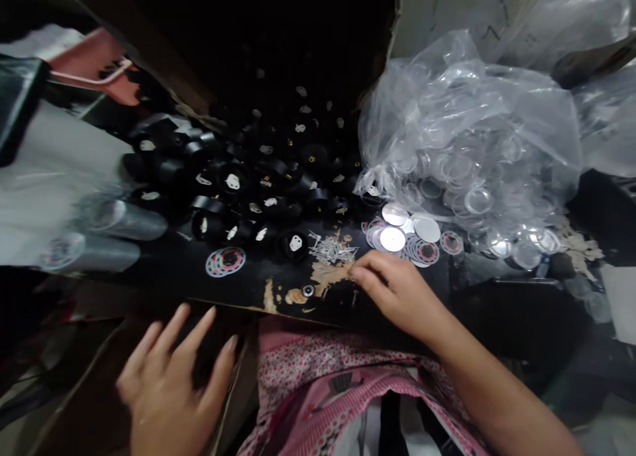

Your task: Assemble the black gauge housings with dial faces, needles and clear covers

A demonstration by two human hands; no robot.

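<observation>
My left hand (173, 376) hovers over a cardboard box (89, 383) below the table's front edge, its fingers spread and nothing in them. On the tabletop, my right hand (392, 287) has thumb and forefinger pinched together; whatever is between the tips is too small to make out. Just beyond those fingertips lies a pile of small silver pointer-like pieces (332, 249). A small dark round part with a pale ring (308, 290) sits near the edge. Right of the pile are printed dial discs (422, 250) and shiny round discs (392, 238).
Many black round housings (233, 184) with white tabs spill from a dark carton behind. A plastic bag of clear round covers (472, 164) stands at right. More dials (226, 262) lie left, near wrapped disc stacks (94, 252). A pink basket (94, 65) is far left.
</observation>
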